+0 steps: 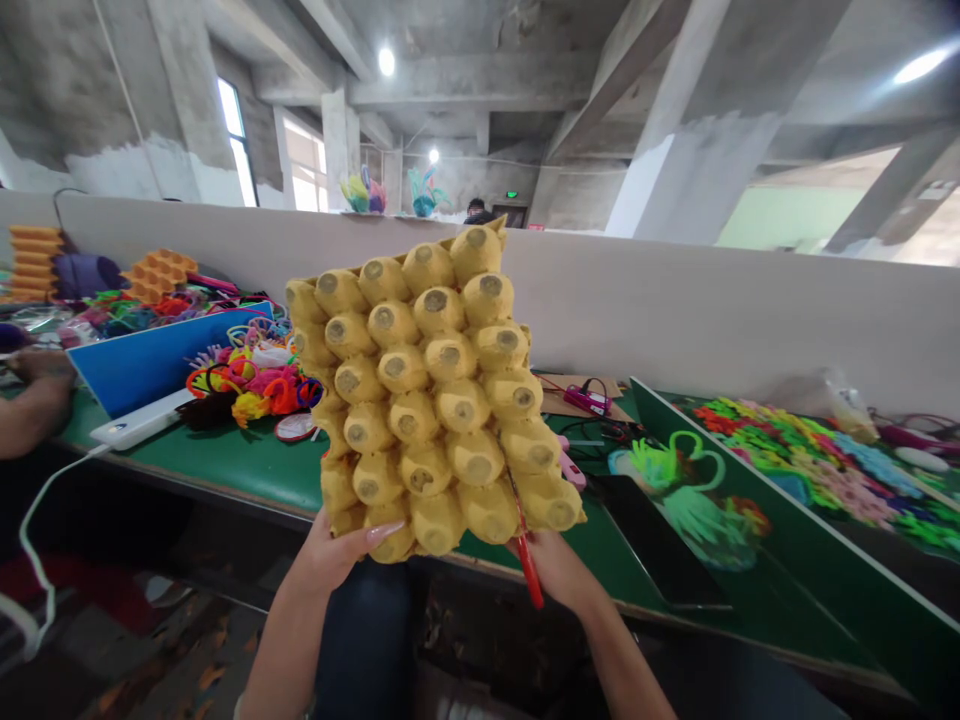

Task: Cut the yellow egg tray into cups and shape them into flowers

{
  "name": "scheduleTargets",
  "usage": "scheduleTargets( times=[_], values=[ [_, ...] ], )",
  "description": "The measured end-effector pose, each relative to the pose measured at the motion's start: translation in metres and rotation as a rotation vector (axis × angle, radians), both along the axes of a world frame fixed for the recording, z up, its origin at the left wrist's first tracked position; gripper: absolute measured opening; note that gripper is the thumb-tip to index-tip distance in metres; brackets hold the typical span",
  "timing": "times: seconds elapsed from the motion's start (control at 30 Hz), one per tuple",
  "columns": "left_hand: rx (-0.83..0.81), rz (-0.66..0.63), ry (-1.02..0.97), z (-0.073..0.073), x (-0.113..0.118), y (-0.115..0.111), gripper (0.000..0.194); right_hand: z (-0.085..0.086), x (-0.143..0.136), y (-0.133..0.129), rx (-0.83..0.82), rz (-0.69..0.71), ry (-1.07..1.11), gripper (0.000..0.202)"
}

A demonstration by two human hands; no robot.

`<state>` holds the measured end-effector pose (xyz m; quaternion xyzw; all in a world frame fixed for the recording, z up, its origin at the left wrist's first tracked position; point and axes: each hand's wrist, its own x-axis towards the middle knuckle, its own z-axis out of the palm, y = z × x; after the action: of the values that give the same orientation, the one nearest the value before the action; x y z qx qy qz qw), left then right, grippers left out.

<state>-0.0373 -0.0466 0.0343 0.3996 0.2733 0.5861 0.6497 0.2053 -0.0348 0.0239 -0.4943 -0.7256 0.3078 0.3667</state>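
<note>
A yellow egg tray is held up in front of me, its bumpy side facing the camera. My left hand grips its lower left edge, with the thumb across the front and the other fingers hidden behind. At the lower right edge is my right hand, mostly behind the tray, its fingers hidden. A thin tool with a red handle slants across the tray's lower right part, beside my right hand; how it is held cannot be made out.
Colourful fuzzy craft pieces lie by a blue panel on the green table. Right of the tray are a dark flat device, green fuzzy shapes and an upright divider. Another person's hand is at far left.
</note>
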Motion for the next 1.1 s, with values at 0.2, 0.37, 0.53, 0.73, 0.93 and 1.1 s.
scheduleTargets(
  times=[0.2, 0.37, 0.53, 0.73, 0.93, 1.1],
  values=[
    [0.023, -0.045, 0.042, -0.005, -0.003, 0.003, 0.041, 0.006, -0.001, -0.004, -0.108, 0.068, -0.033, 0.046],
    [0.03, -0.051, 0.063, -0.009, -0.008, 0.004, 0.044, 0.009, -0.002, -0.005, -0.125, 0.082, -0.054, 0.048],
    [0.023, -0.067, 0.048, -0.009, -0.011, 0.005, 0.041, 0.01, -0.005, -0.007, -0.09, 0.039, 0.053, 0.055],
    [-0.065, -0.006, -0.021, -0.011, -0.015, 0.011, 0.039, 0.0, -0.013, -0.003, -0.047, -0.072, 0.165, 0.044],
    [-0.075, 0.0, -0.049, -0.017, -0.019, 0.017, 0.044, -0.01, -0.015, 0.007, 0.017, -0.045, 0.186, 0.029],
    [-0.083, -0.003, -0.054, -0.017, -0.018, 0.018, 0.046, -0.009, -0.016, 0.007, 0.056, -0.071, 0.112, 0.03]
  ],
)
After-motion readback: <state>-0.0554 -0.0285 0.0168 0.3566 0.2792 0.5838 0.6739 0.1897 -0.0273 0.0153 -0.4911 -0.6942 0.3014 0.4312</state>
